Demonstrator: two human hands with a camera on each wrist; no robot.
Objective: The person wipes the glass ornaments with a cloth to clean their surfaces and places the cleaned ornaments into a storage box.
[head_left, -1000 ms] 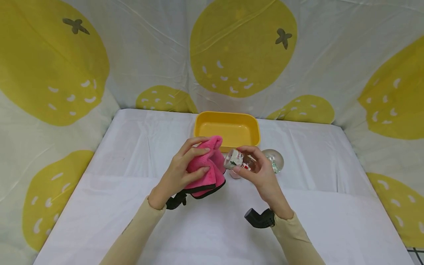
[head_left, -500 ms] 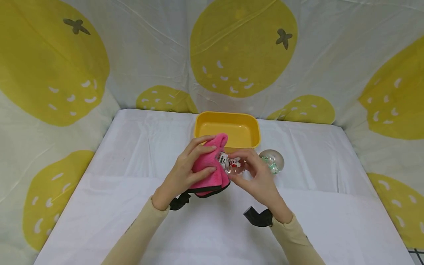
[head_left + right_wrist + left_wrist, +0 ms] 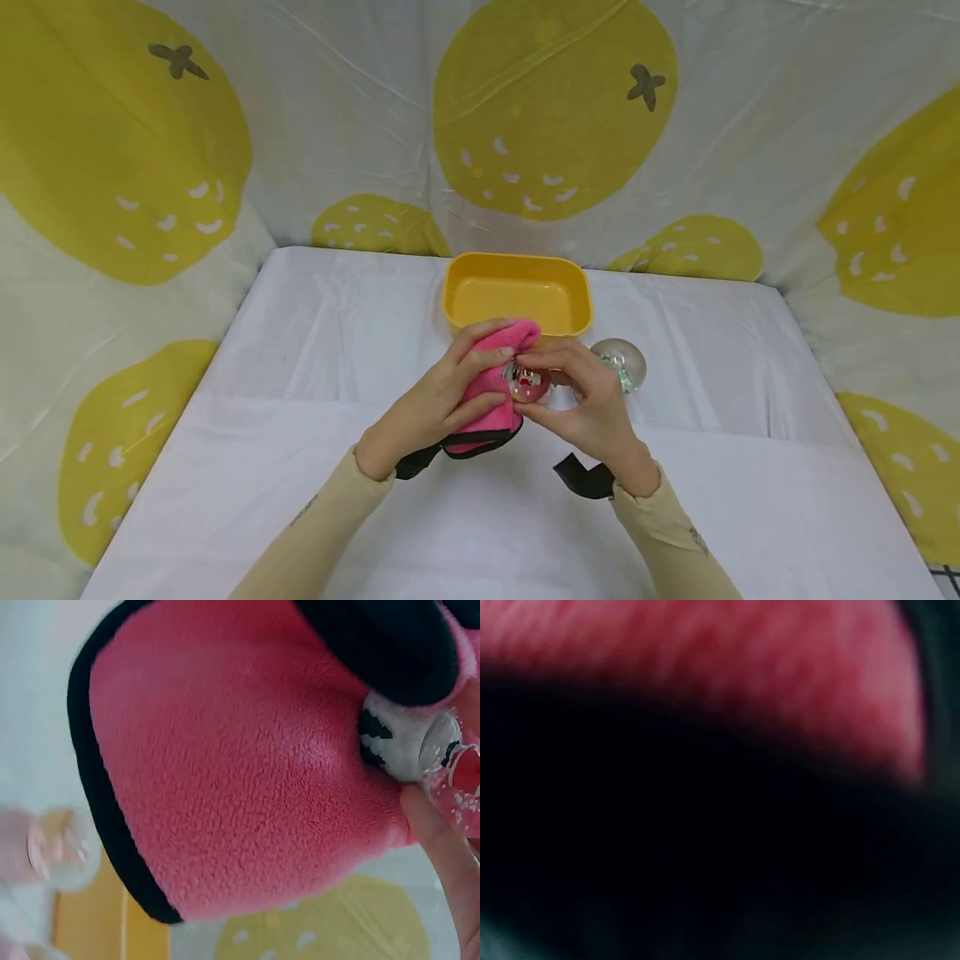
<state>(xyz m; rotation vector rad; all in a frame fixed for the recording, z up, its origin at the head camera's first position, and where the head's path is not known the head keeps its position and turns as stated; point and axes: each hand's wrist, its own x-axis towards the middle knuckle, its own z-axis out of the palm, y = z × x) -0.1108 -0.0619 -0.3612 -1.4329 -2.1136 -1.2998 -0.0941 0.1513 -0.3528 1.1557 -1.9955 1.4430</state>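
Note:
My left hand (image 3: 431,404) grips a folded pink cloth (image 3: 489,385) with black edging, in front of the yellow container. In my right hand (image 3: 592,404) a small snow globe (image 3: 527,382) is pinched between thumb and fingers, lying on its side. Its white base (image 3: 401,742), with dark markings, is tucked into the cloth in the right wrist view, while the clear dome with a red figure points toward my right palm. Pink cloth (image 3: 727,660) and deep shadow fill the left wrist view.
A yellow container (image 3: 517,257) stands at the back of the white-covered table (image 3: 360,333). Another glass globe (image 3: 621,364) with green bits is just right of my right hand. A pinkish small globe (image 3: 56,851) appears blurred in the right wrist view.
The snow globe, first held apart beside the cloth, has gone base first into its folds. My left hand has shifted right with the cloth, and my right fingers now hold the dome end.

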